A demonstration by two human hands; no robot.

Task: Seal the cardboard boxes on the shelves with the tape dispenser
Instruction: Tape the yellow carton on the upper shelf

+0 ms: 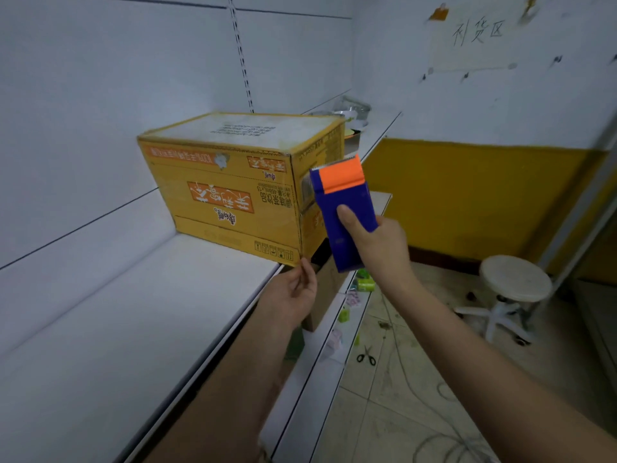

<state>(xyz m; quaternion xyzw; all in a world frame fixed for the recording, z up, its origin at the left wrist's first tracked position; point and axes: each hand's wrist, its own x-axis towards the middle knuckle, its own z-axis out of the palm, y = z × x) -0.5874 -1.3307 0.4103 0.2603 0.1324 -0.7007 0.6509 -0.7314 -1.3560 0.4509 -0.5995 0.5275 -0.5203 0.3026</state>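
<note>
A white shelf (100, 329) runs along the left wall, and a yellow cardboard box (227, 192) stands on it at its near edge, printing upside down. A white round stool (516, 282) sits on the floor far right. The right hand (377, 242) grasps the blue and orange tape dispenser (344, 208), holding it against the box's right end. The left hand (293, 295), fingers loosely curled, touches the box's near bottom corner. Black scissors (366, 357) lie on the floor below.
</note>
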